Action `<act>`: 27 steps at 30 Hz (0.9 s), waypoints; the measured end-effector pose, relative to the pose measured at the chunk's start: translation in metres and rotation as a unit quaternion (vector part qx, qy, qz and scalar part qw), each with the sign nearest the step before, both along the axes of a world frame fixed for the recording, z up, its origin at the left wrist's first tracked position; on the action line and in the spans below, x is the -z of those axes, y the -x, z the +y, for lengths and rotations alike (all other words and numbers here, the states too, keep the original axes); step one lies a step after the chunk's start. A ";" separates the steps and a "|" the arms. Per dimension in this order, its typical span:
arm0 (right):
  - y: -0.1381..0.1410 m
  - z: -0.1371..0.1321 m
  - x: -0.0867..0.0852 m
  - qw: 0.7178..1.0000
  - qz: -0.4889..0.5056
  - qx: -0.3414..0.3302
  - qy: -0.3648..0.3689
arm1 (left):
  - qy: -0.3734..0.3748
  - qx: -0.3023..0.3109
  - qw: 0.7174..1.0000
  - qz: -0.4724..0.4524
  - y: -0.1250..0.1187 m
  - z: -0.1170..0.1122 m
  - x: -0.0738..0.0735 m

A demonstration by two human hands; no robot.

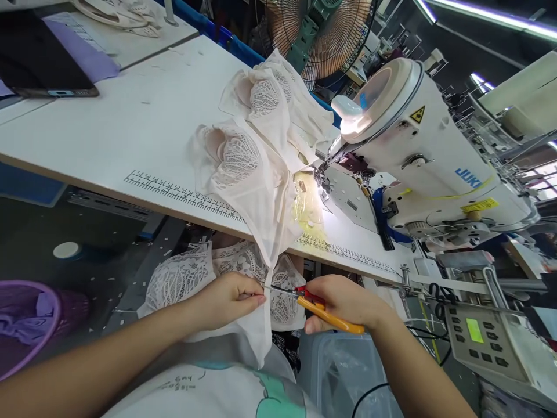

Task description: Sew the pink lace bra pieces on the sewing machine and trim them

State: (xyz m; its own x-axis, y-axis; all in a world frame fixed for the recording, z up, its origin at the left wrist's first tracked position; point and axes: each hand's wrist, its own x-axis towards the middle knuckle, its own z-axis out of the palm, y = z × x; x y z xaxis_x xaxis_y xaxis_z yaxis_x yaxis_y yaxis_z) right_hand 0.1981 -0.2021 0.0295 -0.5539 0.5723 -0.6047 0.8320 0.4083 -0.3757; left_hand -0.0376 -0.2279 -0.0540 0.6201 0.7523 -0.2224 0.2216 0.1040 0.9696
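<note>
White lace bras [241, 154] lie bunched on the sewing table, and a pale fabric piece from them hangs over its front edge. My left hand [221, 302] pinches the edge of this hanging fabric between thumb and fingers. My right hand [348, 299] is wrapped round scissors [333, 318] with orange and red handles. Their blades point left and reach the fabric edge beside my left fingertips; whether they are cutting I cannot tell. Another white lace bra [178, 276] rests across my lap, below the table edge.
A white JUKI sewing machine [435, 151] stands right of the bras, its lamp lit. Behind is a fan [322, 35]. A phone [43, 58] lies at left, and a ruler scale is printed along the table edge. Below are a purple basket [56, 313] and a clear bin [348, 371].
</note>
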 end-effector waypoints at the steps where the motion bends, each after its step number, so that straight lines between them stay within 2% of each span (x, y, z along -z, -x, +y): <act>1: -0.001 0.001 0.000 1.000 -0.001 0.005 0.006 | -0.006 0.005 1.000 0.000 0.001 0.000 0.001; 7: -0.013 -0.001 0.010 0.993 0.040 0.085 0.073 | -0.031 0.041 0.998 0.022 0.006 0.003 0.005; 10: -0.018 -0.010 0.021 0.975 0.147 0.153 0.071 | -0.077 0.051 0.995 0.026 0.008 0.004 -0.002; 12: -0.017 -0.020 0.031 0.946 0.238 0.214 0.060 | -0.119 0.037 0.992 0.009 0.007 0.004 -0.008; 15: -0.007 -0.039 0.049 0.886 0.351 0.296 0.055 | -0.173 -0.001 0.985 -0.019 0.002 0.004 -0.017; 19: 0.010 -0.062 0.071 0.775 0.491 0.383 0.108 | -0.237 -0.037 0.971 0.022 -0.006 0.006 -0.023; 20: 0.013 -0.067 0.074 0.755 0.505 0.400 0.119 | -0.255 -0.045 0.965 0.041 -0.007 0.007 -0.023; 23: 0.016 -0.076 0.077 0.721 0.518 0.445 0.120 | -0.308 -0.053 0.947 0.069 -0.009 0.010 -0.023; 25: 0.014 -0.078 0.077 0.714 0.514 0.462 0.112 | -0.341 -0.034 0.938 0.060 -0.010 0.013 -0.023; 27: 0.010 -0.077 0.076 0.718 0.503 0.467 0.116 | -0.370 0.020 0.928 0.042 -0.011 0.014 -0.024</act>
State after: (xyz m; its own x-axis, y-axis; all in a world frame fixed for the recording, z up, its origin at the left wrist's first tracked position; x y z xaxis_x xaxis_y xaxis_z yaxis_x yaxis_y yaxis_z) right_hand 0.1886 -0.2794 -0.0469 -0.2165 0.9268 -0.3069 -0.0373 -0.3220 -0.9460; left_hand -0.0268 -0.2135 -0.0302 0.6553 0.6950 0.2958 0.2894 -0.5928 0.7516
